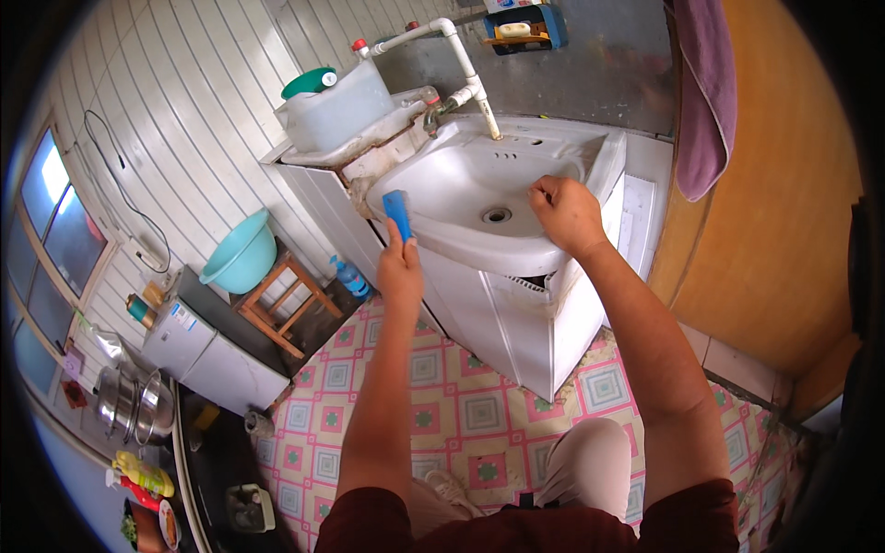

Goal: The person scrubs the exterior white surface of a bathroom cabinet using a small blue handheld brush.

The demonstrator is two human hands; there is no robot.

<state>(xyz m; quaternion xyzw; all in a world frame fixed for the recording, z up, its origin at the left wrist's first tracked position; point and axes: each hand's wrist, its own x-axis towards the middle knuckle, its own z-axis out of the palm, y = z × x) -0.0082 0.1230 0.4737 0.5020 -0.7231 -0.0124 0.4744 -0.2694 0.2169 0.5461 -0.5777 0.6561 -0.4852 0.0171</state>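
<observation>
The blue brush (396,210), seemingly smooth plastic, stands gripped at its near end by the closed fingers of the left hand (400,267), the hand touching it; its long axis runs near to far, tipped slightly left, beside the left rim of the glossy, rounded white washbasin (475,251). The right hand (567,218) is well apart, over the basin's right side, fingers curled narrow; whether they hold anything I cannot tell from here

2 forearms (373,419) outstretched | left fingers (395,236) clasped | right fingers (544,207) curled
</observation>
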